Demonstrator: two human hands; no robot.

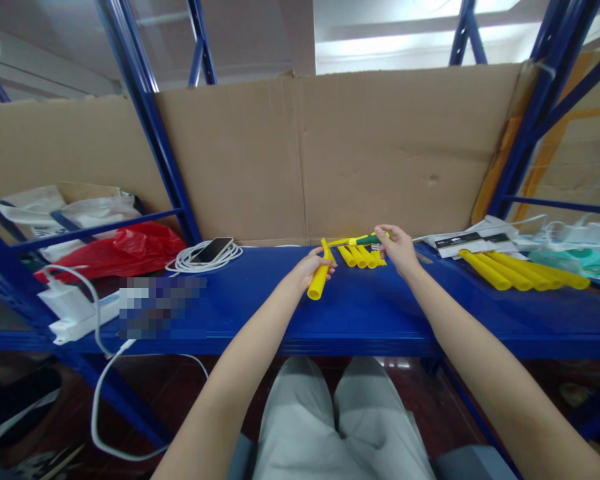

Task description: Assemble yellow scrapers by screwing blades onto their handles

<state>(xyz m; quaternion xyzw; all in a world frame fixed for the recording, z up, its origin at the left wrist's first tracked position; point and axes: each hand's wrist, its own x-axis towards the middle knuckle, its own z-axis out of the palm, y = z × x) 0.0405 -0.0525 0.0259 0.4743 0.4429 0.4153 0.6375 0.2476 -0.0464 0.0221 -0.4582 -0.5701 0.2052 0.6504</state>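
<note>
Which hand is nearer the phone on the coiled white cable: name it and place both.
Left. The left hand, holding a yellow tube, is right of the phone; the right hand, holding a green-handled tool, is farther right.

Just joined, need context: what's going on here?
A person sits at a blue shelf, left grip holding a yellow tube, right grip a green-handled screwdriver pointing toward the tube's upper end. Whether they touch is too small to tell. More yellow tubes lie between the grips, others farther right.
</note>
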